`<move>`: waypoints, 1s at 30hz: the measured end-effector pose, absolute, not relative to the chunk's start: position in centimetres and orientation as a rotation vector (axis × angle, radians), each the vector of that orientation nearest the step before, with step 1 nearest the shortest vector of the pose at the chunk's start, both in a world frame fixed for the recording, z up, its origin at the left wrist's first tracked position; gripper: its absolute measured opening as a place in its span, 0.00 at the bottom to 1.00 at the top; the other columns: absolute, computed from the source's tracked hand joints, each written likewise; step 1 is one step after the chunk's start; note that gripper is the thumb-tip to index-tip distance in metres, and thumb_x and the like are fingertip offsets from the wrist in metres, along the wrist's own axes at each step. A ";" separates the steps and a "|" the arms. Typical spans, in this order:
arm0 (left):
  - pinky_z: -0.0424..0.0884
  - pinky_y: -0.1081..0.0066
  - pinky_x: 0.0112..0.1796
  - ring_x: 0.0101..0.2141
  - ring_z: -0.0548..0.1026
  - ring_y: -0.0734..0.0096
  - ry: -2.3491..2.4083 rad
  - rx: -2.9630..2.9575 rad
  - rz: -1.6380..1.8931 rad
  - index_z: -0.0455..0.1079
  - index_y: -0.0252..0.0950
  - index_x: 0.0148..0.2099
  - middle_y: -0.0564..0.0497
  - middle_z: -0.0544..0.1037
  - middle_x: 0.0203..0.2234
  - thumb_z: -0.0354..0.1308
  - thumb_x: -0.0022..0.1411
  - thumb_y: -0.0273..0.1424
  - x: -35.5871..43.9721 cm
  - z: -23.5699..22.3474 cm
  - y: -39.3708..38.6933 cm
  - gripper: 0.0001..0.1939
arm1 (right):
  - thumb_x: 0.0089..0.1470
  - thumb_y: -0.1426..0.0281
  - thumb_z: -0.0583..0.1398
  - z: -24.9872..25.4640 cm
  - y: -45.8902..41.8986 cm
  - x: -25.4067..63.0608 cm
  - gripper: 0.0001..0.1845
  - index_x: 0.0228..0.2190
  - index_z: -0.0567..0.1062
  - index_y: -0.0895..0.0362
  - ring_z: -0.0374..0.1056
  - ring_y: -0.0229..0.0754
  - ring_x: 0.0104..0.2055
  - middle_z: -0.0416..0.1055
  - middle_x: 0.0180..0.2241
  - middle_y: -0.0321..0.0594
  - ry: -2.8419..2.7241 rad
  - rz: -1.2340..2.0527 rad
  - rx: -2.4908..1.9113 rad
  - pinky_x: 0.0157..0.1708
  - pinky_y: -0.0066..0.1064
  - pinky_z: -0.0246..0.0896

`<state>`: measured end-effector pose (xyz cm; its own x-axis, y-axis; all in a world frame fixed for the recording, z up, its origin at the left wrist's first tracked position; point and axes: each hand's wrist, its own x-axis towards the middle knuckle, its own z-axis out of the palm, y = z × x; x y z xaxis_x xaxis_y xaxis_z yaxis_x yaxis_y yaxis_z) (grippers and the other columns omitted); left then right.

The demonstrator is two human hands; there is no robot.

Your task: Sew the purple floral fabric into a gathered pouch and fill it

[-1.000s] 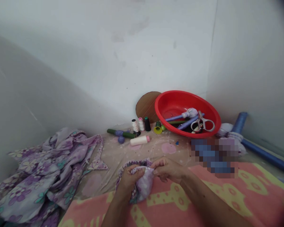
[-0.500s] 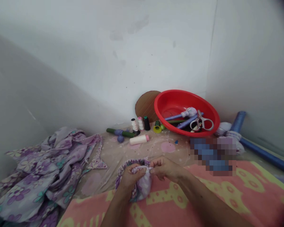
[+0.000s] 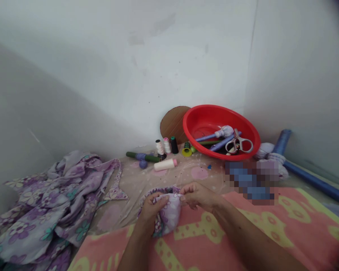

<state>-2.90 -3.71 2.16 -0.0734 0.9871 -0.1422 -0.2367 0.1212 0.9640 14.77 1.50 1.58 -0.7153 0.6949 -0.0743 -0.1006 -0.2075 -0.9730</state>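
A gathered piece of purple floral fabric is held between my two hands, low in the middle of the head view. My left hand grips its left side, thumb laid over the top fold. With thumb and forefinger, my right hand pinches the fabric's upper right edge. Behind the left hand, a ruffled rim of the same cloth curves round. Any needle or thread at the right fingertips is too small to make out.
Crumpled floral fabric lies at left. Several thread spools stand at the back, and a white spool lies nearer. A tilted red basin holds scissors and wrapped sticks. A pink-and-yellow cloth covers the front.
The fabric's top edge is now pulled flatter and smoother between my hands. Both hands keep their grip and have barely moved. The whole view has shifted slightly.
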 end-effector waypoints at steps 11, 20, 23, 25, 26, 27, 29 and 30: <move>0.56 0.79 0.18 0.16 0.63 0.80 1.121 0.905 1.286 0.64 0.31 0.21 0.57 0.66 0.13 0.63 0.41 0.32 -3.3 1.6 -3.7 0.11 | 0.39 0.68 0.60 1.7 1.5 14.8 0.09 0.23 0.72 0.63 0.51 0.26 0.13 0.63 0.16 0.32 -1.560 1.897 -0.710 0.12 0.18 0.45; 0.55 0.78 0.19 0.16 0.62 0.79 1.240 1.045 1.272 0.66 0.31 0.21 0.57 0.66 0.13 0.62 0.41 0.35 -3.2 1.8 -3.6 0.12 | 0.41 0.68 0.57 2.0 1.2 14.3 0.08 0.23 0.70 0.62 0.49 0.26 0.14 0.59 0.15 0.30 -1.673 1.709 -0.829 0.11 0.18 0.44; 0.54 0.78 0.19 0.16 0.60 0.79 1.299 1.110 1.246 0.66 0.31 0.20 0.57 0.64 0.12 0.62 0.41 0.36 -3.0 1.9 -3.6 0.13 | 0.43 0.68 0.56 1.6 1.1 13.9 0.07 0.23 0.68 0.62 0.49 0.26 0.14 0.58 0.16 0.30 -1.705 1.646 -0.858 0.11 0.18 0.43; 0.54 0.78 0.19 0.17 0.60 0.80 1.329 1.159 1.218 0.66 0.30 0.19 0.57 0.64 0.12 0.62 0.41 0.36 -2.9 1.9 -3.6 0.13 | 0.43 0.68 0.55 1.3 1.0 13.6 0.08 0.22 0.67 0.61 0.48 0.26 0.14 0.56 0.15 0.29 -1.724 1.615 -0.867 0.10 0.18 0.42; 0.54 0.78 0.19 0.17 0.60 0.80 1.339 1.184 1.207 0.66 0.30 0.19 0.57 0.63 0.13 0.62 0.41 0.36 -2.9 1.9 -3.6 0.13 | 0.43 0.68 0.55 1.2 1.0 13.5 0.08 0.22 0.66 0.61 0.47 0.26 0.13 0.55 0.14 0.28 -1.726 1.607 -0.873 0.10 0.18 0.41; 0.54 0.78 0.20 0.17 0.60 0.80 1.345 1.207 1.197 0.66 0.30 0.19 0.57 0.63 0.13 0.62 0.42 0.36 -2.9 1.9 -3.6 0.13 | 0.43 0.68 0.56 1.2 1.0 13.4 0.07 0.21 0.66 0.61 0.46 0.26 0.13 0.54 0.14 0.27 -1.722 1.602 -0.878 0.10 0.18 0.41; 0.54 0.78 0.20 0.17 0.60 0.80 1.339 1.238 1.184 0.67 0.30 0.19 0.57 0.63 0.13 0.61 0.42 0.36 -2.9 1.7 -3.6 0.13 | 0.43 0.68 0.56 1.4 0.9 13.4 0.07 0.22 0.66 0.61 0.45 0.26 0.13 0.52 0.13 0.26 -1.724 1.628 -0.856 0.10 0.18 0.43; 0.54 0.78 0.20 0.17 0.60 0.80 1.330 1.241 1.182 0.67 0.30 0.19 0.57 0.63 0.13 0.61 0.42 0.36 -3.0 1.7 -3.6 0.13 | 0.43 0.68 0.56 1.5 0.9 13.4 0.07 0.23 0.67 0.61 0.45 0.26 0.13 0.51 0.13 0.26 -1.729 1.657 -0.827 0.10 0.18 0.44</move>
